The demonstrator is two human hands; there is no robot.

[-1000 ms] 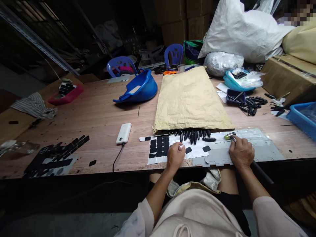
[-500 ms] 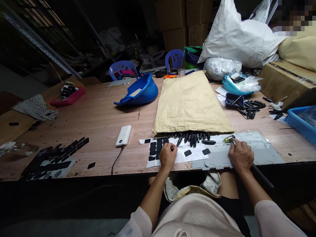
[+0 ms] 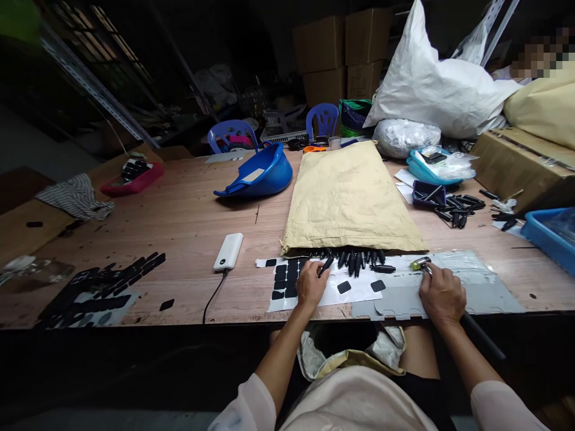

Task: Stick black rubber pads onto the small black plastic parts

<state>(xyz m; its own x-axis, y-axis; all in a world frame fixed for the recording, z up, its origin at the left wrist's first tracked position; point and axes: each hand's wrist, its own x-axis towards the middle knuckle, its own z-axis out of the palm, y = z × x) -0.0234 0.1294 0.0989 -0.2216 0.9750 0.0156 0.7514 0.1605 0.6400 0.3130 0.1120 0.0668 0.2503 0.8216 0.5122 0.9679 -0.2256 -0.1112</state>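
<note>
My left hand [image 3: 311,284] rests on a white backing sheet [image 3: 354,290] of black square pads [image 3: 287,276], its fingers closed on a slim black pen-like part [image 3: 326,265]. More such black parts [image 3: 359,258] stick out from under a tan paper sack [image 3: 350,194]. My right hand [image 3: 442,294] lies on a grey plastic sheet [image 3: 476,286], wrapped round a long black tool whose metal tip with a yellow-green head [image 3: 419,263] points left and whose handle [image 3: 483,335] runs off the table edge.
A white power bank [image 3: 229,251] with a cable lies left of the sheet. Black pads [image 3: 108,281] are piled at the near left. A blue helmet [image 3: 260,173], a red tray [image 3: 132,176], blue trays [image 3: 545,224], boxes and white bags [image 3: 435,84] crowd the back and right.
My left hand slid left across the pad sheet, then reached forward and closed on one black part from the row. My right hand stayed on its tool.
</note>
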